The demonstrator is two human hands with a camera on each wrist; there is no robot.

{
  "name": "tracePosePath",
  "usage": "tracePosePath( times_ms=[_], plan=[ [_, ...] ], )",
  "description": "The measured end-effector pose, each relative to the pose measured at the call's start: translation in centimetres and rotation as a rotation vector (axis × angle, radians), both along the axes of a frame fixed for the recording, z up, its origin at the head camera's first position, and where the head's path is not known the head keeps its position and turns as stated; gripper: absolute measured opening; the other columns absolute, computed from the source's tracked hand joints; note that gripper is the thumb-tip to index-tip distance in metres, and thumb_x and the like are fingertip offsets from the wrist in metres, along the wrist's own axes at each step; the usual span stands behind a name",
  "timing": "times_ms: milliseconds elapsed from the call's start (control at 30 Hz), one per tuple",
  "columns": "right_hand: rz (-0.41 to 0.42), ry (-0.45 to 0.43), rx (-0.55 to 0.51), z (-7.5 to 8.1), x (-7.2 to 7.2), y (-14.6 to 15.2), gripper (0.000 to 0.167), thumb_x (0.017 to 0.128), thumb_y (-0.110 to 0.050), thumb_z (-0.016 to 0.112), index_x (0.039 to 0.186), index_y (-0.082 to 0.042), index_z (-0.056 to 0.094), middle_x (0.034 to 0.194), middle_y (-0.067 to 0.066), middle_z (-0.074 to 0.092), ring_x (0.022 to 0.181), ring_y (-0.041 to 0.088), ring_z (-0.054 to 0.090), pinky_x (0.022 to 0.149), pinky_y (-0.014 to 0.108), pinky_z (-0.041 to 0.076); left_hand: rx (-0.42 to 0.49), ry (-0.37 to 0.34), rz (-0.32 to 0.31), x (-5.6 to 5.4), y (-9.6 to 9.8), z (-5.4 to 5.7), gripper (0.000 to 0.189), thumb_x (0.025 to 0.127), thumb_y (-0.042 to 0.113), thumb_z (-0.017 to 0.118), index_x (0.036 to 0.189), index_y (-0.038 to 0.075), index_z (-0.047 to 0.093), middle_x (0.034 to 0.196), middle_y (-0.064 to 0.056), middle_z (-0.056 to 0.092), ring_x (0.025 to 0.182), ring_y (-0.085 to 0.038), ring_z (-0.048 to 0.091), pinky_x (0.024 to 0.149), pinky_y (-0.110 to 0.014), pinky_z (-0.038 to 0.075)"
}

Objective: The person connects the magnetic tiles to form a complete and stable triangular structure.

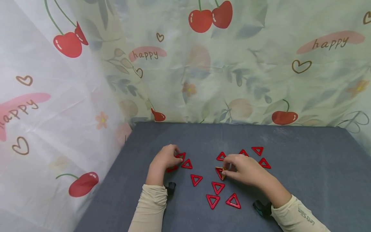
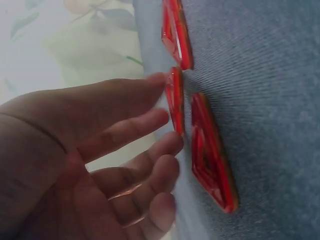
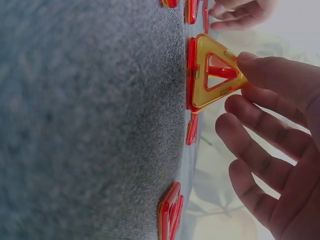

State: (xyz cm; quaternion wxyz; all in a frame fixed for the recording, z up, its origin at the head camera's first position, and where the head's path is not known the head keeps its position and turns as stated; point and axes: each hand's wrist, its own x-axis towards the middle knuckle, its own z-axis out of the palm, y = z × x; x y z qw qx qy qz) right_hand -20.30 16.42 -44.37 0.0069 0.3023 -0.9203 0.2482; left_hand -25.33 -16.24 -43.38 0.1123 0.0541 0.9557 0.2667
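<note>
Between thumb and forefinger, my right hand (image 1: 244, 169) pinches a triangular magnetic tile (image 3: 202, 82), amber on its facing side. This tile stands on edge against a flat red triangular tile (image 1: 218, 172). My left hand (image 1: 166, 158) is over the left group, its thumb and fingertips parted beside a red triangular tile (image 2: 175, 102) lying on the table. Whether they touch it I cannot tell. Close to that hand are another red tile (image 1: 187, 164) and one partly hidden under the wrist (image 1: 172, 169).
More red triangular tiles lie about: one in the middle (image 1: 196, 179), several nearer the front (image 1: 233, 201), and several behind the right hand (image 1: 257, 150). The dark grey tabletop (image 1: 304, 167) meets a cherry-printed curtain (image 1: 203, 96) at the back and left.
</note>
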Motion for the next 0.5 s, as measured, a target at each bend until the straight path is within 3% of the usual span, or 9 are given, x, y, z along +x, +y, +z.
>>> tracePosePath(
  times_ms=[167, 400, 500],
  plan=[
    [-0.011, 0.008, 0.002, -0.06, -0.03, 0.09, 0.018, 0.092, -0.027, 0.085, 0.089, -0.032, 0.068, 0.085, -0.021, 0.061, 0.072, -0.005, 0.055, 0.062, 0.021, 0.048, -0.030, -0.026, 0.004, -0.14, 0.03, -0.28, 0.035, 0.093, 0.017, 0.083, 0.123, 0.005, 0.069, 0.107, -0.011, 0.067, 0.087, -0.023, 0.063, 0.075, -0.041, 0.055],
    [-0.013, 0.009, 0.006, -0.10, -0.10, 0.14, 0.020, 0.092, -0.028, 0.085, 0.087, -0.032, 0.066, 0.082, -0.020, 0.060, 0.068, -0.005, 0.053, 0.059, 0.021, 0.047, -0.069, 0.012, 0.027, -0.03, 0.18, -0.48, 0.031, 0.093, 0.022, 0.084, 0.118, 0.008, 0.070, 0.115, -0.011, 0.070, 0.090, -0.022, 0.063, 0.078, -0.042, 0.055],
    [-0.012, 0.012, 0.005, -0.05, -0.12, 0.15, 0.020, 0.092, -0.027, 0.085, 0.086, -0.032, 0.067, 0.082, -0.020, 0.060, 0.068, -0.004, 0.053, 0.059, 0.021, 0.047, -0.084, 0.025, 0.035, 0.02, 0.29, -0.41, 0.031, 0.092, 0.023, 0.085, 0.116, 0.007, 0.071, 0.109, -0.010, 0.070, 0.089, -0.022, 0.062, 0.077, -0.043, 0.055]
  ],
)
